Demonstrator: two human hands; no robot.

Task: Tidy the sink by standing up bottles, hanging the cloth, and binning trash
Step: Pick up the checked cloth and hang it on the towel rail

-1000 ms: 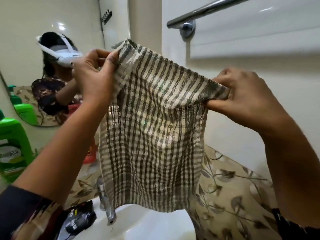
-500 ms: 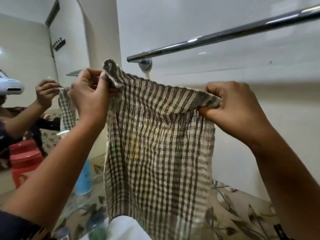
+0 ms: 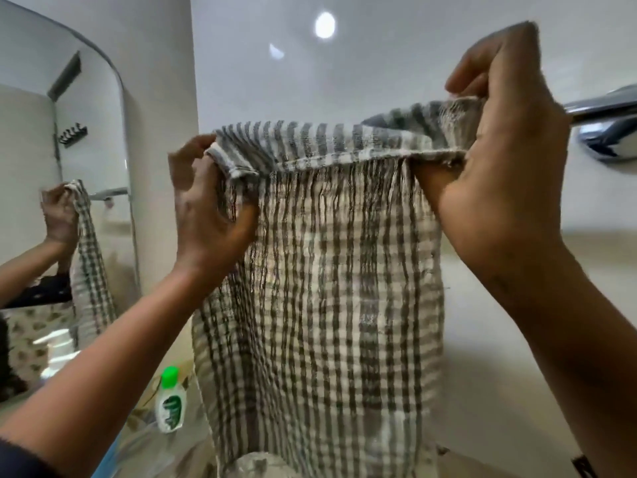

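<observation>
White wall behind; cloth [image 3: 320, 270] hangs left of the rail [image 3: 601, 106], top edge pinched in left hand [image 3: 206, 215] and right hand [image 3: 499, 160] fingers.

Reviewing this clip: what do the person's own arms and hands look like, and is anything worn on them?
Both forearms are bare, and no ring, watch or glove shows on the left hand or the right hand. A dark sleeve shows at the left arm's lower edge; a dark patterned sleeve edge shows on the right.

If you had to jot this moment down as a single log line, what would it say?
step: hanging cloth | left hand: grips checked cloth top corner | right hand: grips other corner by towel bar | green-capped bottle: upright
</observation>
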